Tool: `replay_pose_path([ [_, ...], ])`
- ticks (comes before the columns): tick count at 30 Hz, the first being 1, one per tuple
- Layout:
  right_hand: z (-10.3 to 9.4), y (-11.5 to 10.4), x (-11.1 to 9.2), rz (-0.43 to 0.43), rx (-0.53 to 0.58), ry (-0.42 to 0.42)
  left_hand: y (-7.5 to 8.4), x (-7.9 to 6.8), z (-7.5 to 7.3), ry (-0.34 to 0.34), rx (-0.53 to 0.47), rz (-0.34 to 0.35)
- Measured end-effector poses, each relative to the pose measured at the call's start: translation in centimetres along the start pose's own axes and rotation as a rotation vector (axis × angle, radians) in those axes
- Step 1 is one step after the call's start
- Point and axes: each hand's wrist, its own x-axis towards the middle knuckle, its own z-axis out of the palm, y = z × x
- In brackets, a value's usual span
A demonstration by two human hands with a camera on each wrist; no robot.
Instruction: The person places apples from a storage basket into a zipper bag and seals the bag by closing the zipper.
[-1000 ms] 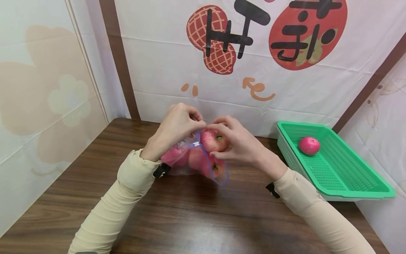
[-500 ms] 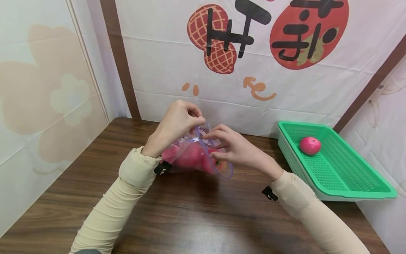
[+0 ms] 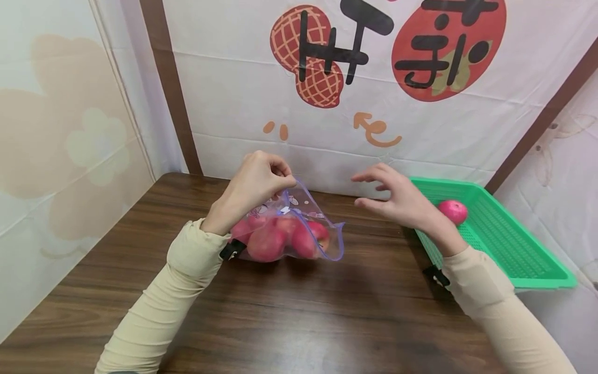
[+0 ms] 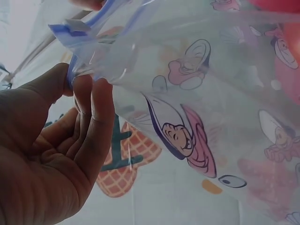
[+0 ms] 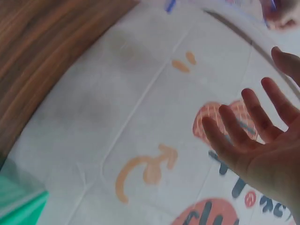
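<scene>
My left hand point(image 3: 257, 182) pinches the purple-edged rim of a clear zip bag point(image 3: 303, 200) printed with cartoon figures. Several red apples point(image 3: 266, 243) lie inside the bag, on the table. In the left wrist view, thumb and fingers grip the bag's corner beside a white slider point(image 4: 77, 24). My right hand point(image 3: 397, 200) is in the air between the bag and the green basket point(image 3: 528, 246), its fingers spread and holding nothing. One pinkish-red apple point(image 3: 453, 211) sits in the basket, partly behind the right wrist.
The brown wooden table point(image 3: 299, 322) reaches back to a white printed cloth wall point(image 3: 224, 93). Another cloth panel point(image 3: 60, 156) closes off the left side. The basket stands at the table's right edge, against the right panel.
My right hand brought an apple into the bag's mouth, let it go, and moved right toward the basket. The left hand kept its pinch on the rim.
</scene>
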Motion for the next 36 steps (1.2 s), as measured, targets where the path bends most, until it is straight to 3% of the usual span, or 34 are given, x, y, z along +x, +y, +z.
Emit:
replay_pose_path([
  [4, -1.7, 1.1, -0.3, 0.079, -0.043, 0.022, 0.2, -0.5, 0.2, -0.026, 0.025, -0.014],
  [13, -4.6, 4.8, -1.0, 0.275, -0.138, -0.03, 0.4, -1.2, 0.0, -0.028, 0.042, -0.011],
  [21, -7.2, 9.4, -1.4, 0.322, -0.27, -0.006, 0.3, -1.3, -0.1, -0.035, 0.034, -0.005],
  [36, -8.6, 16.7, -3.9, 0.51, -0.269, -0.129, 0.0, -1.7, 0.2, -0.054, 0.053, 0.0],
])
